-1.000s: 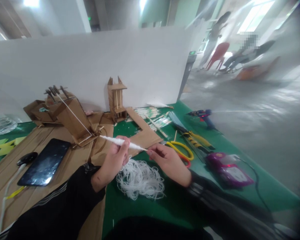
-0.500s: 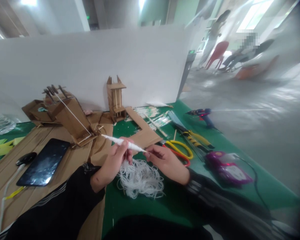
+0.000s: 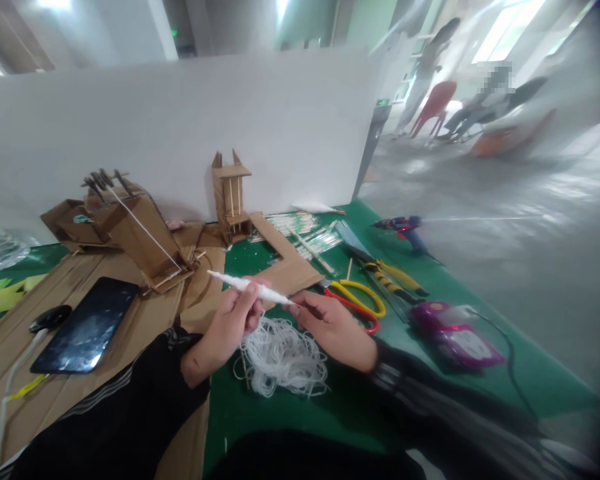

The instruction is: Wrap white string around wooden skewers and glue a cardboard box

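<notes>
A slim white spindle (image 3: 273,295), thicker in the middle and wrapped in what looks like string, points up to the left between my hands. My left hand (image 3: 230,327) is closed round its middle, thumb on top. At its lower right tip, the fingertips of my right hand (image 3: 333,327) pinch the end. Below both hands a loose heap of white string (image 3: 285,360) lies on the green table (image 3: 270,427).
Cardboard structures (image 3: 140,233) stand back left, with a black phone (image 3: 87,327) before them. Orange-yellow scissors (image 3: 360,300), pliers (image 3: 400,277), a purple device (image 3: 455,337) and a glue gun (image 3: 405,230) lie right. Two people are far off.
The spindle's left tip has shifted slightly right and down. The fingers of my left hand have curled a little differently round it; my right hand stays at the other end.
</notes>
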`<state>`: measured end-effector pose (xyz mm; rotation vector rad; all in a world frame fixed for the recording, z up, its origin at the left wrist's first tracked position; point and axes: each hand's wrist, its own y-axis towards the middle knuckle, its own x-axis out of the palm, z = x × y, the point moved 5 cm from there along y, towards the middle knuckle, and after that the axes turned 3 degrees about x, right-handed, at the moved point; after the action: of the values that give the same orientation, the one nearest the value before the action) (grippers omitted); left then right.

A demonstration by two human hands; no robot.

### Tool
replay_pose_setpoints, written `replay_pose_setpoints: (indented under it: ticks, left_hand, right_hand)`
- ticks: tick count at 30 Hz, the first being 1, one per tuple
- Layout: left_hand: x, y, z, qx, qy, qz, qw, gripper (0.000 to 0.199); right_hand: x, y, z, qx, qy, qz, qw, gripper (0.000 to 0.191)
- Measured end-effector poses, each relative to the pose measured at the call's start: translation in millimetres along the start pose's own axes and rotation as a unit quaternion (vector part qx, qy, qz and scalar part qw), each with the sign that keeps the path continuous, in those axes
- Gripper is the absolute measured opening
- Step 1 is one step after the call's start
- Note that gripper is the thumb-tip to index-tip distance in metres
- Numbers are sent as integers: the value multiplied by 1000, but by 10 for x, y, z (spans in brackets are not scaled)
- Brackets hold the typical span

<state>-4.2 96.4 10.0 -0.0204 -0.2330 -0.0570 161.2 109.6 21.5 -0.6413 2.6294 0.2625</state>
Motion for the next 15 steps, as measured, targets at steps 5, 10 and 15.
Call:
replay_pose_setpoints:
  ticks: [5,10,15]
  left_hand:
    - [0,-16,16,3,-12,1,1000,34]
    - [-10,-13,-18,2,-59,-33,998,29]
    - [-21,-6,-9,14,0,-35,999,20]
  right_hand:
    - [9,-23,-41,-11,-4,-12,1000,27]
    - [-12,-31,21,-8,23,16,1000,27]
    - [-29,-59,15,-11,79,-9,997,33]
